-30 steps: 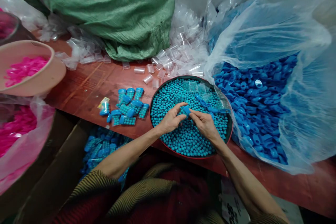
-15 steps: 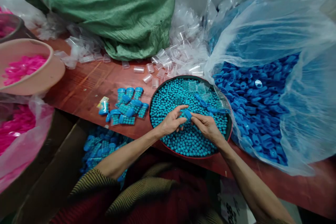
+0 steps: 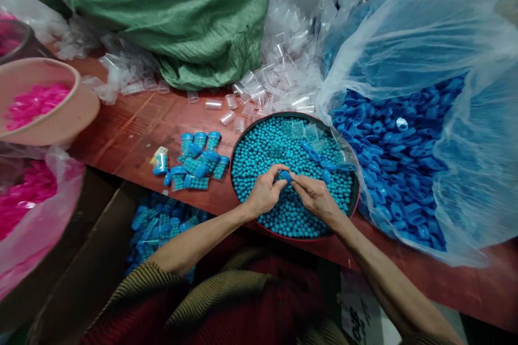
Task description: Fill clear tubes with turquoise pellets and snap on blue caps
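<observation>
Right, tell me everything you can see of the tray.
The tray is round, red-rimmed and dark inside, perhaps plastic. It sits flat on the table near the front edge, its floor hidden by teal beads, with clear pieces and blue caps on top. The clear bag seems to touch its right side.

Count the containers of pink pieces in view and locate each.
3: a peach bowl at the left, a dark tub behind it, and a plastic bag below it. Others may be hidden.
</observation>
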The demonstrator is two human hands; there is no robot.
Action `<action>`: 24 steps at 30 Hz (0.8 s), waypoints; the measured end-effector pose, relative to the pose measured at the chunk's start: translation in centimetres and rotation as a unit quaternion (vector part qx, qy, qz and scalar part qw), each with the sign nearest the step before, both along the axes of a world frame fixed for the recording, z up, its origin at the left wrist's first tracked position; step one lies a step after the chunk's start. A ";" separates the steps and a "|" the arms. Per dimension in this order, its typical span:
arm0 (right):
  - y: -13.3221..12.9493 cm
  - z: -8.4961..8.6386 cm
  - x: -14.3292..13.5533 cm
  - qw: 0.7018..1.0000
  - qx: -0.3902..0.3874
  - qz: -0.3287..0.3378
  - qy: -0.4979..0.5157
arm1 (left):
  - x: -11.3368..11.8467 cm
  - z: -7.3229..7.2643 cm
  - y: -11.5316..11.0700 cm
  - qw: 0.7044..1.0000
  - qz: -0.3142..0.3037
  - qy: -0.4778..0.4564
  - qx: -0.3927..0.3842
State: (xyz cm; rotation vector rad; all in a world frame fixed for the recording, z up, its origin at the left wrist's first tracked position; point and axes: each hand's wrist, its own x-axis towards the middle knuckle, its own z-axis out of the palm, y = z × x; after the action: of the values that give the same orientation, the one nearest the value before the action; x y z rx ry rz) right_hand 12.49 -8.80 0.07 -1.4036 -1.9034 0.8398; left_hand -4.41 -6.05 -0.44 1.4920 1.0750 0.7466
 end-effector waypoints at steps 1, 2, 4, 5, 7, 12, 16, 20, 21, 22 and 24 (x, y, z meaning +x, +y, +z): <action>0.2 0.3 0.4 1.000 -0.015 0.020 0.012 | -0.2 0.0 0.2 1.000 -0.016 -0.013 -0.019; 0.4 0.5 0.8 0.998 -0.040 0.037 0.032 | -0.4 -0.1 0.4 0.997 -0.040 -0.032 -0.050; 0.8 0.6 1.6 0.988 -0.111 0.043 0.096 | -0.9 -0.1 0.8 0.987 -0.095 -0.066 -0.114; 1.0 0.6 1.9 0.980 -0.146 0.027 0.135 | -1.0 -0.1 0.9 0.982 -0.114 -0.074 -0.133; 1.2 0.3 2.0 0.959 -0.192 -0.040 0.206 | -1.2 0.1 0.9 0.979 -0.124 -0.077 -0.141; 0.8 0.1 0.0 0.974 -0.108 -0.126 0.152 | -0.8 0.5 0.2 0.990 -0.088 -0.073 -0.088; -0.5 0.4 -2.0 0.999 0.004 -0.042 -0.002 | -0.1 0.5 -0.2 0.997 -0.022 -0.074 -0.009; -1.1 -0.1 -3.1 0.992 0.047 -0.041 -0.111 | 0.4 0.8 -0.2 0.993 -0.002 -0.104 -0.047; -1.2 -0.3 -3.3 0.989 0.056 -0.050 -0.129 | 0.5 0.9 -0.2 0.993 -0.005 -0.109 -0.053; -1.1 -0.5 -3.4 0.986 0.070 -0.060 -0.141 | 0.5 1.1 -0.2 0.992 -0.007 -0.116 -0.056; -1.1 -1.0 -3.5 0.980 0.106 -0.075 -0.153 | 0.6 1.3 -0.2 0.990 -0.005 -0.128 -0.062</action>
State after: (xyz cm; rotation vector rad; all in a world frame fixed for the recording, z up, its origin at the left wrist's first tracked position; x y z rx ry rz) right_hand 9.04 -9.85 -0.90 -1.5880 -2.0101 0.3524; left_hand -3.78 -6.27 0.89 1.2558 0.9019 0.8254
